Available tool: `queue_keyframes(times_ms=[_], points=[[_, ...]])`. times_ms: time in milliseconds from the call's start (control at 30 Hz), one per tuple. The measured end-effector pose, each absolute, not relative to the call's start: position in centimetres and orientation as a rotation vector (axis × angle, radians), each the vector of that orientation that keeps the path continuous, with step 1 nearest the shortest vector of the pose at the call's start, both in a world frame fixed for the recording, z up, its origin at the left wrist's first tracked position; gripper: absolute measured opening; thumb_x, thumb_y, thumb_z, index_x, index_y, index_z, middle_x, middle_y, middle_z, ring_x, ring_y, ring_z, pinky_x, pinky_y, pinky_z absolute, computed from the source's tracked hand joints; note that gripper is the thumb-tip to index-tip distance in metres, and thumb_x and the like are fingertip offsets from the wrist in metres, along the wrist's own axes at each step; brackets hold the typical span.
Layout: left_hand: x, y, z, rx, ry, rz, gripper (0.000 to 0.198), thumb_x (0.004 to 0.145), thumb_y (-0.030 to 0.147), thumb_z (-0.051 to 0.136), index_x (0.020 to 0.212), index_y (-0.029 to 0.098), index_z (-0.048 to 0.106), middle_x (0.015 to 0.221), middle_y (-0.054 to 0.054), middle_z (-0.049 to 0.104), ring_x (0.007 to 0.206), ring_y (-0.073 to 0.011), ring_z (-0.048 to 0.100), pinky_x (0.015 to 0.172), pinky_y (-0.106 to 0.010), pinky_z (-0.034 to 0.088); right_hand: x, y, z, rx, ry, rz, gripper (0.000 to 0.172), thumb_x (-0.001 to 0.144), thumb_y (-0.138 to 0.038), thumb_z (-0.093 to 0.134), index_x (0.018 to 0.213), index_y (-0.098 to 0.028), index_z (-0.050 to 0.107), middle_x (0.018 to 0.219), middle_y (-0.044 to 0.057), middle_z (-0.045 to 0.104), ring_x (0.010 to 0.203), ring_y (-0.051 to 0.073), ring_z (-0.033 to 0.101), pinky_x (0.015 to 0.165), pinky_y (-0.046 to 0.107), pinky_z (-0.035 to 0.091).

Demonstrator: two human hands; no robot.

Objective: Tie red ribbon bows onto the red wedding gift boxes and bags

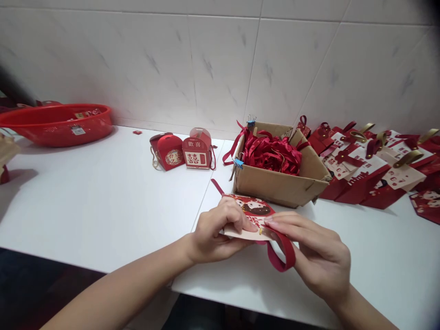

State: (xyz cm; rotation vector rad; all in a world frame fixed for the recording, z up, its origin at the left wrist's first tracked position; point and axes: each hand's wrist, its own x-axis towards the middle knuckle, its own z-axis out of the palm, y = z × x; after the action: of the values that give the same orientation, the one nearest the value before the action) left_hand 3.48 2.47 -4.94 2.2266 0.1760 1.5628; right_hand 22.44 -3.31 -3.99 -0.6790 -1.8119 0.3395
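Note:
A flat red and white paper gift bag [252,211] lies just above the white table [103,201], held between both hands. My left hand [215,229] pinches its left edge, thumb on top. My right hand [316,252] pinches the right side, where a small gold stud and a dark red ribbon strap [283,256] meet; the strap loops down under the fingers. A second strap end [217,185] sticks out at the bag's far left.
A cardboard box [275,185] full of red ribbons stands right behind the bag. Several finished bags [371,169] lie stacked at the right. Two small red gift boxes [184,151] sit mid-table, and a red plastic basket [57,126] sits far left by the tiled wall.

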Motion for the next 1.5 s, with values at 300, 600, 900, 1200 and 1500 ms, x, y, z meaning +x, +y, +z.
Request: queue_keyframes(times_ms=[300,600,900,1200,1500], points=[[3.5,2.2,-4.9,2.260,0.128,1.525,0.029,0.077,0.019,0.072,0.076,0.018,0.043,0.066,-0.003,0.069,0.059,-0.0141,0.064,0.066,-0.030,0.046,22.5,-3.0,-3.8,-0.576,-1.956,0.277,0.041,0.076,-0.001,0.054,0.113,-0.015,0.065,0.097,0.014,0.067,0.088,0.023,0.065,0.073,0.039,0.056],[3.4,2.3,-5.0,2.254,0.159,1.511,0.029,0.076,0.019,0.072,0.079,0.020,0.044,0.068,-0.003,0.069,0.061,-0.0144,0.063,0.066,-0.031,0.047,22.9,-2.6,-4.0,-0.459,-2.033,0.237,0.049,0.072,0.003,0.055,0.118,-0.013,0.060,0.099,0.015,0.067,0.094,0.026,0.064,0.077,0.041,0.057],[3.3,2.5,-5.4,2.240,0.159,1.513,0.027,0.074,0.018,0.074,0.086,0.019,0.050,0.068,-0.003,0.067,0.063,-0.0148,0.061,0.065,-0.030,0.048,22.9,-2.7,-3.5,-0.509,-2.080,0.188,0.041,0.076,-0.002,0.054,0.114,-0.017,0.062,0.096,0.013,0.066,0.092,0.024,0.064,0.075,0.040,0.057],[3.2,2.4,-5.3,2.280,0.157,1.511,0.026,0.076,0.020,0.072,0.095,0.017,0.054,0.072,-0.006,0.067,0.063,-0.0165,0.062,0.065,-0.033,0.051,23.0,-2.6,-3.5,-0.513,-2.095,0.208,0.037,0.076,-0.003,0.054,0.109,-0.017,0.064,0.092,0.011,0.069,0.092,0.025,0.064,0.076,0.042,0.056],[3.0,2.5,-4.4,2.432,0.122,1.495,0.013,0.078,0.014,0.066,0.091,0.015,0.066,0.080,-0.009,0.063,0.069,-0.0174,0.065,0.062,-0.028,0.058,22.7,-2.7,-3.6,-0.541,-2.065,0.249,0.037,0.076,-0.003,0.053,0.108,-0.019,0.064,0.091,0.010,0.064,0.088,0.023,0.062,0.074,0.039,0.055]])
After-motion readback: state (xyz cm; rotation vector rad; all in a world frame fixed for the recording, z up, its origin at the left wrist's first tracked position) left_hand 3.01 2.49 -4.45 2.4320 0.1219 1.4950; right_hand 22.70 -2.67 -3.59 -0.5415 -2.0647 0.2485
